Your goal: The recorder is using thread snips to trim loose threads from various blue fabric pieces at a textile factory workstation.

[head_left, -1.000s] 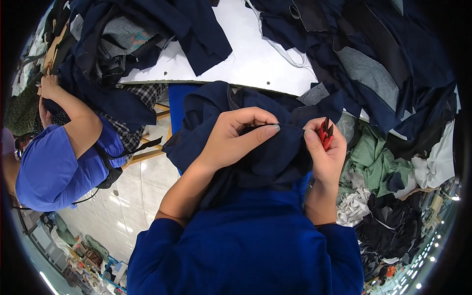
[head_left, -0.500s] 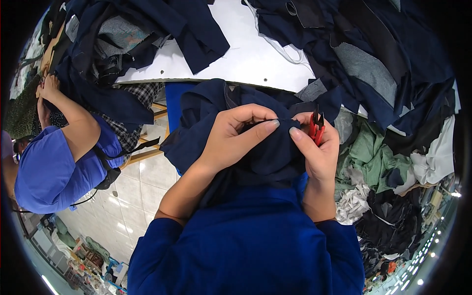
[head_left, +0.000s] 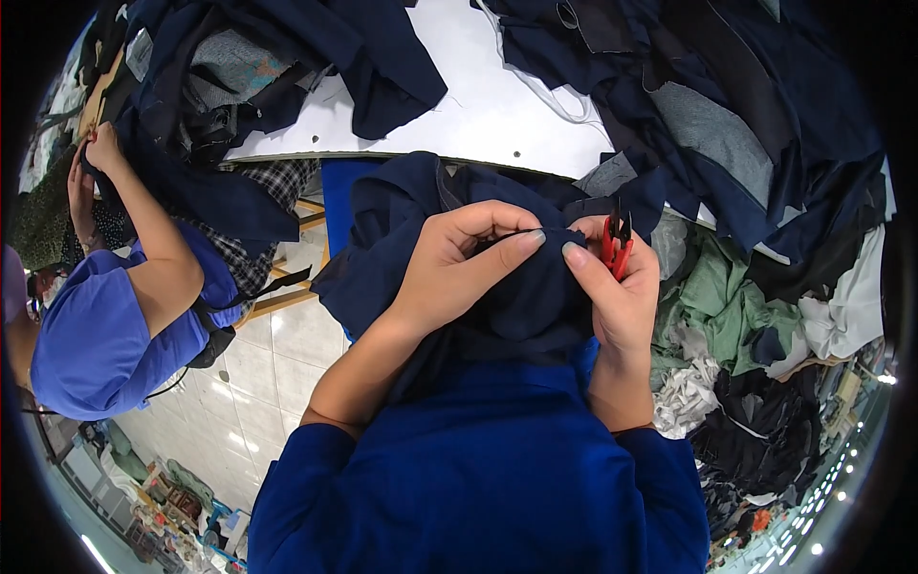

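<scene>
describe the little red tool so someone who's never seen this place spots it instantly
Find the white tabletop, then the bunched navy cloth below its near edge. At that cloth's right side, the person's right hand holds a small tool, tips toward the table. Its bright red handles and dark pointed tips set it apart from the navy cloth.

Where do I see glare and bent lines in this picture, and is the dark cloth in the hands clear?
In the head view, the white table's front edge looks bowed; in the head view, glare spots the tiled floor and bright lights dot the lower right; in the head view, the left hand and right hand look fairly sharp, but the navy cloth's deepest folds sink into darkness.
</scene>
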`<state>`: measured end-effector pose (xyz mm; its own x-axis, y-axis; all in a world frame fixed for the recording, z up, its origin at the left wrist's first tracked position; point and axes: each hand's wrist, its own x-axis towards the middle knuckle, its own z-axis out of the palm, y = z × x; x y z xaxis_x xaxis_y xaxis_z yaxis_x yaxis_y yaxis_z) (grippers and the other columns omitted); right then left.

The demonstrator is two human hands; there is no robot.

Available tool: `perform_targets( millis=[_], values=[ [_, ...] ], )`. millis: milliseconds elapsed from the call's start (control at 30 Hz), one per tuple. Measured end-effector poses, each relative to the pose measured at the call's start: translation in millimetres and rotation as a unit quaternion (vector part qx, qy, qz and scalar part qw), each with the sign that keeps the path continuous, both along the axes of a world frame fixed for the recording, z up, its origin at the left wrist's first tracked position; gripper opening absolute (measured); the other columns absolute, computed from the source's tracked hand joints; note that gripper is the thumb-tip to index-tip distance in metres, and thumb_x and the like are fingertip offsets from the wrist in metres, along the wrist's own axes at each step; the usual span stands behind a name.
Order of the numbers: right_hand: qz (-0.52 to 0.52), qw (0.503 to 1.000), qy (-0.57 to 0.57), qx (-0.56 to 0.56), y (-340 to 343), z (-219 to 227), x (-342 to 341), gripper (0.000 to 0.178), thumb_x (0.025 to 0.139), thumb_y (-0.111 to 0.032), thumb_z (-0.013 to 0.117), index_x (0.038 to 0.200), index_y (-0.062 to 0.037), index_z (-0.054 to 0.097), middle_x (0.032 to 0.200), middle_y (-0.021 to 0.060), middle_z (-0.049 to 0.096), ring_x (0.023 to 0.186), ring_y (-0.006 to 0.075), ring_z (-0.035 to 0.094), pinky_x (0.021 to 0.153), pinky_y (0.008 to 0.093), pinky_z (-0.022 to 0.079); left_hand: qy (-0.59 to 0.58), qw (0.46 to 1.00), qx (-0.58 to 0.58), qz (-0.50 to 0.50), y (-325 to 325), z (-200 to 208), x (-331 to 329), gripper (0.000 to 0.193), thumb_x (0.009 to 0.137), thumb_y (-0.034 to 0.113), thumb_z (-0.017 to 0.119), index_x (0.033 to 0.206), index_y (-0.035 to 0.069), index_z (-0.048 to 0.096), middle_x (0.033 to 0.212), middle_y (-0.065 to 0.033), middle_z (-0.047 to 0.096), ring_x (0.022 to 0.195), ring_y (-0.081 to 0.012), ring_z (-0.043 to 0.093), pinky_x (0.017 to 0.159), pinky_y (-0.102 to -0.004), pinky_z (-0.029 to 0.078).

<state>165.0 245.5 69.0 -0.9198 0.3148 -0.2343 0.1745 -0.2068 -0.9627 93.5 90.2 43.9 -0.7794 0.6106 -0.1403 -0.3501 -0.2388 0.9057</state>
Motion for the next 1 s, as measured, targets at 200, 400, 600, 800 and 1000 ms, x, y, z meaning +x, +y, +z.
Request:
perform_targets(
  millis=[200, 400, 600, 800, 1000],
  values=[
    [0.007, 1.0, 0.012, 0.008, 1.0, -2.5, 0.1, 0.012, 0.079, -0.004, 0.066, 0.089, 0.0001, 0.06, 0.059, -0.0101, 0.041, 0.052, -0.0019, 0.032, 0.049, 0.0155, 0.021, -0.002, 1.0, -0.008, -0.013, -1.7, 0.5, -1.0, 0.011, 0.085, 0.003, 0.06, 0.095, 0.0, 0.063, 0.087, -0.0032, 0.063, 0.079, -0.0069, 0.057, 0.073, -0.0179, 0.043],
    [0.002, 1.0, 0.005, -0.002, -1.4, 0.1, -1.4, 0.012, 0.079, -0.004, 0.067, 0.089, 0.0005, 0.06, 0.06, -0.0093, 0.044, 0.053, -0.002, 0.034, 0.049, 0.0147, 0.022, -0.006, 1.0, -0.008, -0.013, -2.0, 0.1, -0.7, 0.012, 0.085, 0.003, 0.06, 0.096, 0.0, 0.063, 0.088, -0.0032, 0.063, 0.08, -0.0071, 0.057, 0.074, -0.0181, 0.043],
    [-0.001, 1.0, 0.011, 0.0, -3.3, 1.2, -2.1, 0.011, 0.079, -0.004, 0.066, 0.088, 0.0006, 0.06, 0.062, -0.0088, 0.046, 0.054, -0.0017, 0.036, 0.05, 0.0142, 0.024, 0.014, 1.0, -0.004, -0.011, 1.0, 2.6, 0.4, 0.013, 0.084, 0.006, 0.064, 0.095, 0.0, 0.064, 0.084, -0.0005, 0.063, 0.077, -0.0042, 0.054, 0.07, -0.0167, 0.042],
    [0.021, 0.995, 0.101, 0.011, -2.8, -1.0, 2.8, 0.041, 0.086, -0.007, 0.055, 0.123, 0.003, 0.04, 0.074, -0.002, 0.046, 0.066, 0.003, 0.04, 0.06, 0.0158, 0.029, 0.0, 1.0, -0.011, 0.022, 0.6, 3.3, 1.3, 0.015, 0.084, 0.006, 0.063, 0.097, -0.001, 0.064, 0.088, -0.0022, 0.064, 0.081, -0.005, 0.056, 0.072, -0.0168, 0.044],
    [-0.014, 0.963, 0.135, 0.233, -8.6, -1.8, 9.2, 0.037, 0.076, 0.002, 0.066, 0.111, 0.0039, 0.054, 0.094, 0.0102, 0.06, 0.078, 0.0113, 0.057, 0.073, 0.0204, 0.045, -0.045, 0.996, 0.037, 0.064, 0.4, 5.6, -0.2, 0.019, 0.086, 0.007, 0.06, 0.102, -0.002, 0.063, 0.092, -0.0046, 0.064, 0.083, -0.006, 0.057, 0.075, -0.017, 0.045]
  ],
)
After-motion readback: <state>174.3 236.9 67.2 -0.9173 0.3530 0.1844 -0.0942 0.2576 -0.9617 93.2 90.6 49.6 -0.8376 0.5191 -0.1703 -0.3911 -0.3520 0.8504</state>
